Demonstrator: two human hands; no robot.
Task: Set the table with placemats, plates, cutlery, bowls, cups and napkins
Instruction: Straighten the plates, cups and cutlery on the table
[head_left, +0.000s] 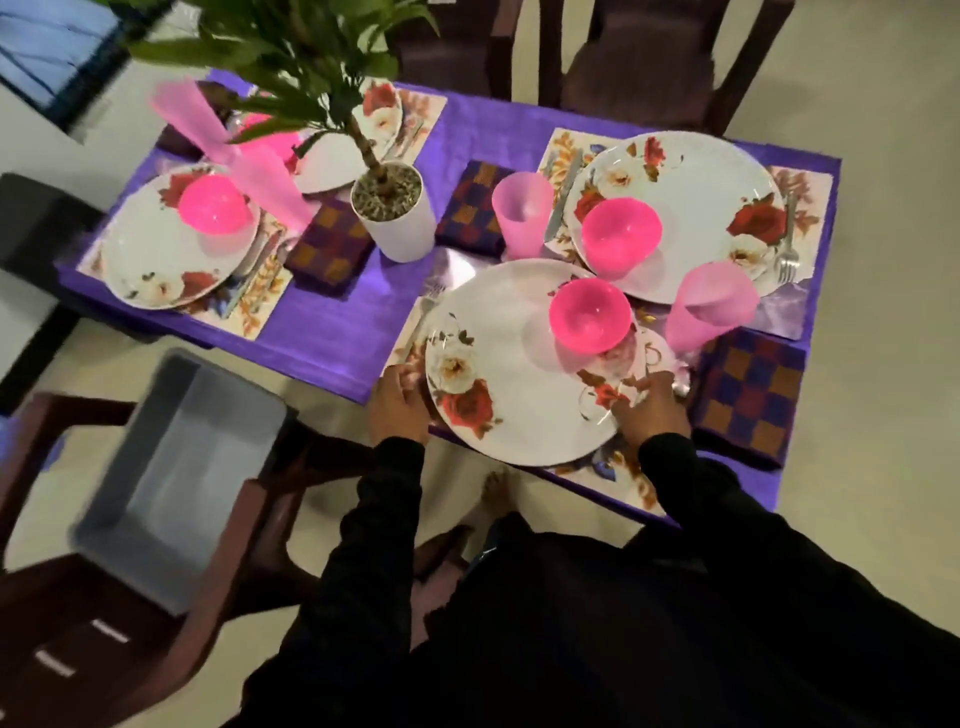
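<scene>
Nearest, the left hand (397, 402) curls its grip on the left rim of a round white plate with red and white roses (514, 364), while the right hand (649, 405) rests its fingers on the right rim; whether that grip is closed on the edge or only touching I cannot tell. The plate sits at the bench's near edge, hanging slightly past it, on a floral paper placemat (623, 478).

The step in hand looks like squaring this plate on its mat. It should be slid away from the edge, level and slow, because a bright pink plastic bowl (589, 319) stands on it and could skid.

Just right lies a folded purple-and-orange checked napkin (748, 395), and beyond it a pale pink translucent cup (709, 306). A fork (423, 312) peeps out at the plate's left.

Counted across the purple-covered bench (332, 327): four plates, four placemats, three checked napkins clearly seen, three pink bowls clearly, and two upright cups, with blurred pink shapes at the far left that I cannot sort. A white pot with a green plant (397, 218) stands mid-bench. A grey plastic tub (182, 478) sits on a chair, bottom left.
</scene>
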